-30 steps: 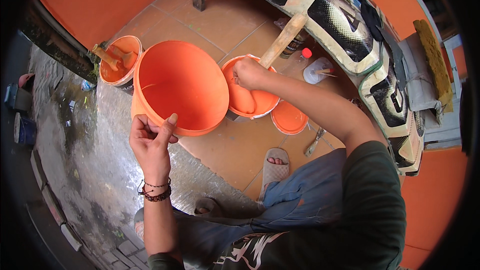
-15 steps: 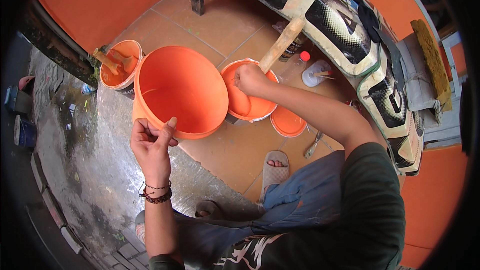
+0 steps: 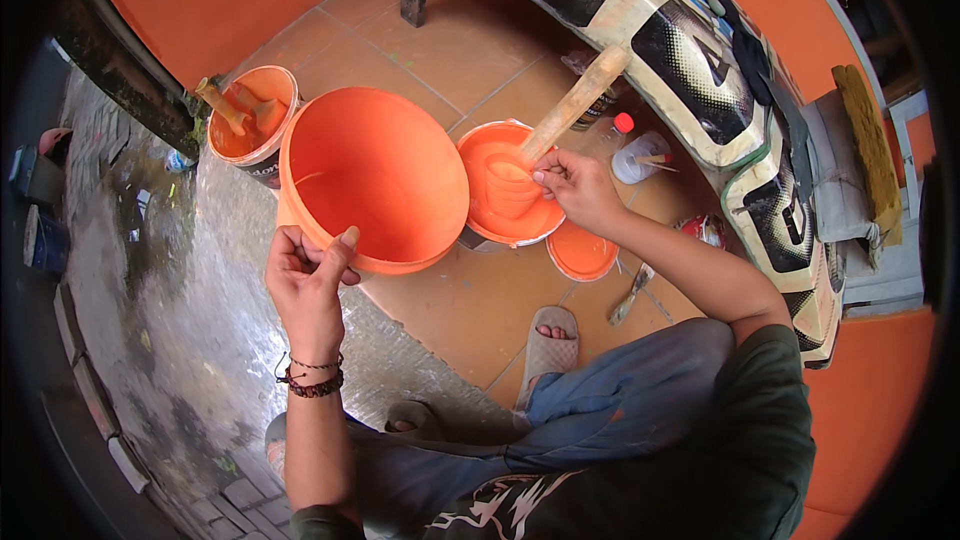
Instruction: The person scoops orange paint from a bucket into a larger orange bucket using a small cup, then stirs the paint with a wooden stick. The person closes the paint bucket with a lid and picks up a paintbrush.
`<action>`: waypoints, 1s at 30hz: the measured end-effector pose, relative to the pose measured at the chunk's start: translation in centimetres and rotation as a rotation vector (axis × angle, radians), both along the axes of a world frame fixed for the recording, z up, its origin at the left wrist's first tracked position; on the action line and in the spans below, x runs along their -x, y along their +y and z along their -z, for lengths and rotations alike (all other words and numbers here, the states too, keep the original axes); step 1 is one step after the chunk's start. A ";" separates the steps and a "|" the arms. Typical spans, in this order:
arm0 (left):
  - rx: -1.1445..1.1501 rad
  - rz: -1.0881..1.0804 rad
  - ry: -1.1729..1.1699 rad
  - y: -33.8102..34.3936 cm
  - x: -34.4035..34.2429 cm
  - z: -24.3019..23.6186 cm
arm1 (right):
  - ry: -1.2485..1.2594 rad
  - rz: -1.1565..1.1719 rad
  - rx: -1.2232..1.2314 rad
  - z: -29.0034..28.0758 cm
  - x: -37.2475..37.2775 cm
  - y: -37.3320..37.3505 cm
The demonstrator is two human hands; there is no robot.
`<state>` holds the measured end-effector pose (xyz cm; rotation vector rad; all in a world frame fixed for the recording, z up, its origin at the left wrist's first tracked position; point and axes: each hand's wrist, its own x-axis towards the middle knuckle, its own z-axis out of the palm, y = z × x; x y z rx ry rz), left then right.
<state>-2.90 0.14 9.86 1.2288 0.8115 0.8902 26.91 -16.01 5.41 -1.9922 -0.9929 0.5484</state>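
Note:
My left hand point(image 3: 312, 265) grips the near rim of a large orange tub point(image 3: 380, 175), thumb inside and fingers outside; it tilts toward me, with orange paint on its inner wall. To the right, a smaller bucket point(image 3: 480, 238) holds orange paint. At its right side my right hand point(image 3: 578, 190) is closed in a pinch. Its fingertips meet a ridged, round, paint-coated thing like a small cup point(image 3: 510, 198), low in the bucket. A wooden stick point(image 3: 575, 105) leans out of the bucket just beyond these fingers.
Another paint bucket point(image 3: 258, 155) with a wooden-handled tool stands at far left. Right of the paint lie an orange lid point(image 3: 582, 255), a brush point(image 3: 632, 295), a clear container point(image 3: 640, 155) and a red-capped bottle point(image 3: 620, 128). A patterned bench point(image 3: 690, 60) curves along the right.
My right hand has moved right, from the middle of the paint to the bucket's right side, and the ridged round thing now shows. My left hand still holds the tub.

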 end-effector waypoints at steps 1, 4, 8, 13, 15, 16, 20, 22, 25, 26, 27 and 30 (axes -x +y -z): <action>0.003 0.004 0.005 0.1 0.0 0.1 | -0.017 -0.005 0.007 -0.9 0.1 -0.1; 0.020 0.006 -0.005 0.4 0.2 0.5 | -0.095 -0.027 -0.018 -2.9 0.0 0.2; 0.046 -0.002 -0.048 0.7 0.1 0.6 | -0.148 -0.058 -0.119 -4.8 -1.0 0.9; 0.019 0.008 -0.010 0.8 0.3 0.8 | -0.143 -0.054 -0.125 -7.4 -0.9 1.4; 0.023 0.012 -0.018 0.8 0.3 0.8 | -0.148 -0.037 -0.108 -8.1 -1.0 1.4; 0.026 0.012 -0.022 0.8 0.3 0.8 | -0.142 -0.034 -0.114 -8.3 -1.0 1.5; 0.051 0.001 -0.043 0.9 0.2 0.7 | -0.115 -0.029 -0.146 -8.5 -1.1 1.5; 0.055 -0.001 -0.042 0.9 0.2 0.6 | -0.118 -0.029 -0.144 -8.5 -1.4 1.3; 0.044 0.003 -0.028 0.9 0.3 0.8 | -0.132 -0.024 -0.125 -8.6 -1.6 1.3; 0.045 0.002 -0.029 0.9 0.3 0.8 | -0.125 -0.020 -0.131 -8.7 -1.5 1.3; 0.046 0.002 -0.029 1.0 0.4 0.8 | -0.119 -0.017 -0.136 -8.8 -1.4 1.4; 0.055 -0.003 -0.029 0.9 0.3 0.6 | -0.089 -0.006 -0.138 -8.9 -1.4 1.4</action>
